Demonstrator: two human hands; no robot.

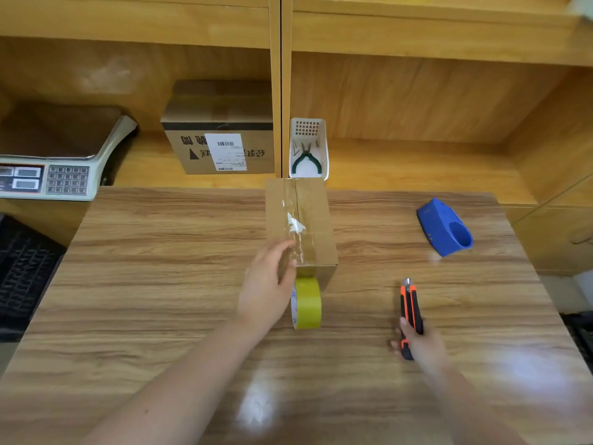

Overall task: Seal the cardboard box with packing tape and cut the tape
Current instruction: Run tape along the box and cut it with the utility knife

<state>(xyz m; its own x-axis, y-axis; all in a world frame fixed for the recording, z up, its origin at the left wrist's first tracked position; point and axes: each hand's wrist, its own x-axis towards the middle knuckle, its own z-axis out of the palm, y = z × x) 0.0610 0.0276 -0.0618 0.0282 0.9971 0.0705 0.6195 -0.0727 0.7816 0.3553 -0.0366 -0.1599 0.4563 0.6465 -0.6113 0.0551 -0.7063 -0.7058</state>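
Note:
A small brown cardboard box (316, 216) lies on the wooden table (160, 284), with clear tape running along its top seam. The yellowish tape roll (307, 302) hangs at the box's near end, still joined to that strip. My left hand (266, 287) rests against the box's near left corner beside the roll, fingers spread over the tape. My right hand (417, 343), to the right of the box, grips an orange and black utility knife (410, 308) whose tip points away from me.
A blue tape dispenser (446, 228) lies at the table's far right. Behind the table, a shelf holds a labelled carton (221, 139), a white basket (322, 149) with green pliers, and a weighing scale (57, 168). A black crate (22, 271) sits at the left.

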